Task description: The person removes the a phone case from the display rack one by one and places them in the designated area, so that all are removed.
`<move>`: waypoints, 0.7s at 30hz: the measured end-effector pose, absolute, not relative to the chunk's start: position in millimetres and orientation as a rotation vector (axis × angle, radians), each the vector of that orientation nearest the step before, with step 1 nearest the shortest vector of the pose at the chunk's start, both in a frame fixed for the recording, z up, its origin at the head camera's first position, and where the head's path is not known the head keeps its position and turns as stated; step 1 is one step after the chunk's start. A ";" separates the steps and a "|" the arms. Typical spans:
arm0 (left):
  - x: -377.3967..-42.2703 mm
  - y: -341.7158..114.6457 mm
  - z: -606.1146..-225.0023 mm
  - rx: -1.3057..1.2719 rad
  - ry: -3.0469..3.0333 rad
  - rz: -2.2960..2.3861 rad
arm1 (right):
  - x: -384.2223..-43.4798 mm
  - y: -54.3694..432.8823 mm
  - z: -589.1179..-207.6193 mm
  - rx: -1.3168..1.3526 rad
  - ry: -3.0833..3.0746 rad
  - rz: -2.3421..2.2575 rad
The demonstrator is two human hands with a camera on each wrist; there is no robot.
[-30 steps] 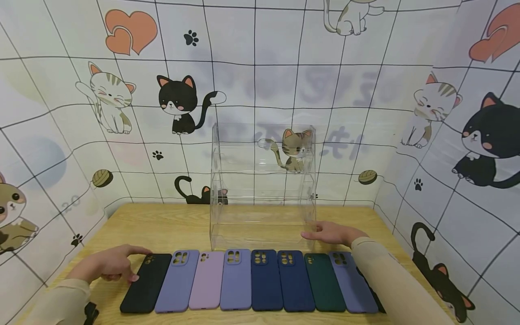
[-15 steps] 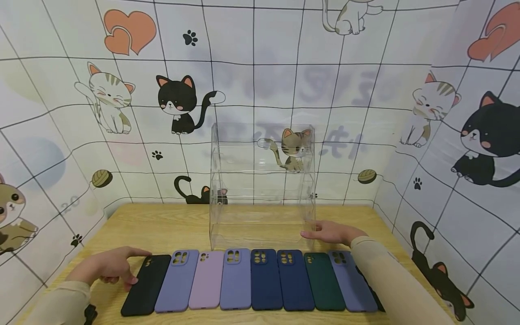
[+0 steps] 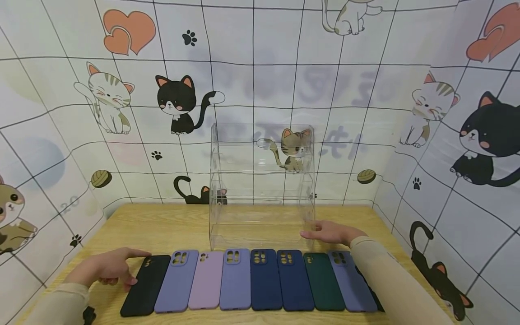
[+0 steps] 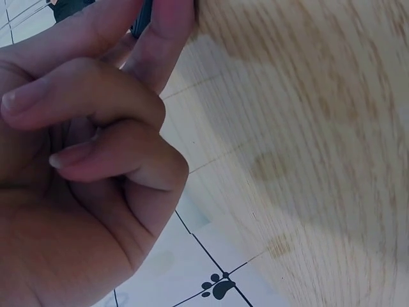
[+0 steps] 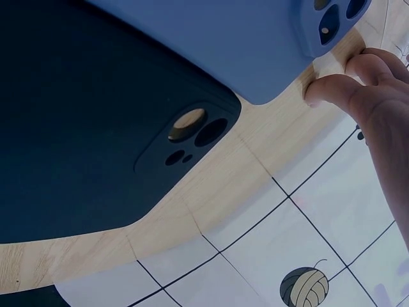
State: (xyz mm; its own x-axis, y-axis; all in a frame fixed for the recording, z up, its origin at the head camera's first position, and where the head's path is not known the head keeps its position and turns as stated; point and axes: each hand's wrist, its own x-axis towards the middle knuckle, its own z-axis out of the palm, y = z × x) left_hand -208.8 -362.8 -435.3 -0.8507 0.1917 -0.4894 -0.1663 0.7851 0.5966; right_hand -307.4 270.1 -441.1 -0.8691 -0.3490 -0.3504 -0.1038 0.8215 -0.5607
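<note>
In the head view, my left hand [image 3: 109,266] is at the left end of a row of phone cases. Its index finger reaches straight to the top corner of the black phone case [image 3: 146,286], and the thumb is at that case's left edge. The other fingers curl into the palm, as the left wrist view shows of the hand [image 4: 96,147]. My right hand [image 3: 335,232] rests past the row, fingertips at the lower right corner of a clear tiered rack [image 3: 262,214]. Below that forearm lie a green case [image 3: 325,282] and a lavender-blue case [image 3: 353,289].
Between the hands lie lavender [image 3: 176,282], pink [image 3: 206,282] and navy [image 3: 266,282] phone cases, side by side, camera cutouts toward the rack. Another dark case is mostly hidden under the right forearm. A cat-print sheet [image 3: 253,85] surrounds the wooden table [image 3: 162,221].
The black case has slid slightly toward the person, with the left hand's index finger lowering along with it. The right hand stays where it was by the rack.
</note>
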 end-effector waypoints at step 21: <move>-210.0 -364.2 -433.4 0.052 2.409 0.890 | -306.5 270.9 -443.6 -0.352 2.556 -0.776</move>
